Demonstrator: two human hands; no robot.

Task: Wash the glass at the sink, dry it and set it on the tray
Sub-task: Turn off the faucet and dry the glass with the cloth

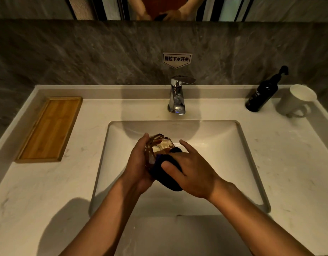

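An amber faceted glass (159, 145) is held tilted over the white sink basin (224, 145), its mouth turned toward me. My left hand (137, 163) wraps around its left side. My right hand (192, 170) presses a dark blue cloth (168, 178) against the glass rim and its lower right side, thumb on top of the cloth. The lower part of the glass is hidden by the cloth and my hands. A bamboo tray (48, 130) lies bare on the counter at the left.
A chrome faucet (177, 97) stands behind the basin, no water running from it. At the back right are a black pump bottle (262, 93) and a white mug (296, 100). A pale stone counter (30, 191) surrounds the sink.
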